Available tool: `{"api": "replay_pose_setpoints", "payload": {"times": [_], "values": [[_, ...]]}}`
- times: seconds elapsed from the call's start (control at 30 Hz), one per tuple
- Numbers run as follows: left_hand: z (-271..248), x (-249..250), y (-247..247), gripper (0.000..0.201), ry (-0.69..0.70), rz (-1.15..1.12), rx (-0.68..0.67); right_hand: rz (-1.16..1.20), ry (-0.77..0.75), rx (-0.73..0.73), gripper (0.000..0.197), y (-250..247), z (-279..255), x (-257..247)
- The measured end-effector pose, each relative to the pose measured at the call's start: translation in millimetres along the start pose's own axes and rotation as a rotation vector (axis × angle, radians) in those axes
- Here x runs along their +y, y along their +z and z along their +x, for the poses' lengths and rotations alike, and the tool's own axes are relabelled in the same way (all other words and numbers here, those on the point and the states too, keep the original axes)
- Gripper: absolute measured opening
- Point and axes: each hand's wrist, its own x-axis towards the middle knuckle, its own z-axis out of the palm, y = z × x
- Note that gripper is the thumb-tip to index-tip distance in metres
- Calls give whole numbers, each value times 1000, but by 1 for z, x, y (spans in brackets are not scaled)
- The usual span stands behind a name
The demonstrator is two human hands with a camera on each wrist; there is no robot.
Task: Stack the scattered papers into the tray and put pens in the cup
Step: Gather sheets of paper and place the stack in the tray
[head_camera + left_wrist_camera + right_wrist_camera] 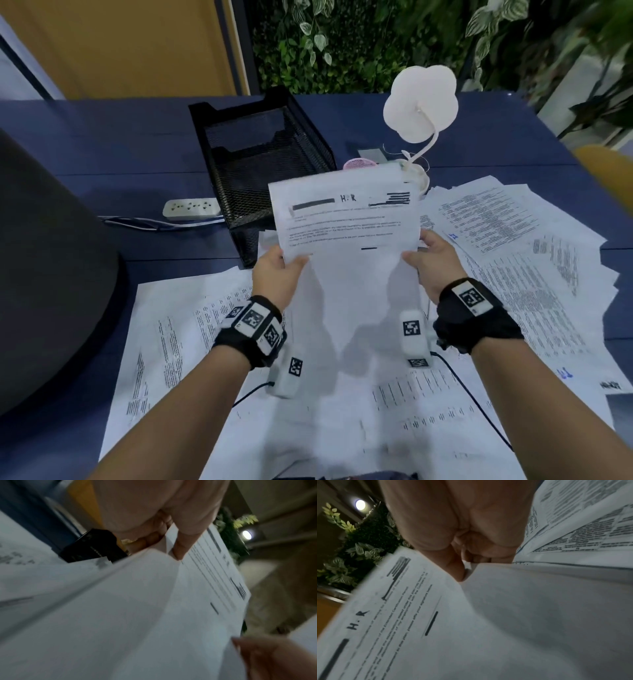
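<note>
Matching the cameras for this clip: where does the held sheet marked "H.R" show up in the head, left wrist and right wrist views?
Head: the held sheet is at centre, lifted above the desk, left hand and right hand pinching its sides.
Left wrist: it fills the lower middle, thumb on its edge.
Right wrist: lower left, print readable.
Shared landmark: the short black bar under the text.
</note>
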Motion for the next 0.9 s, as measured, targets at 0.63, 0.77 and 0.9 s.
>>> {"api": "replay_pose_setpoints", "payload": {"times": [0.63,0.77,0.9], "values": [[-5,58,-11,28,415,-93,154,92,-444,120,30,37,-35,-45],[-1,45,-13,36,305,-95,82,101,-343,90,42,47,-29,-28],[12,25,-21,40,124,-205,56,122,-207,89,40,42,-17,-12]]}}
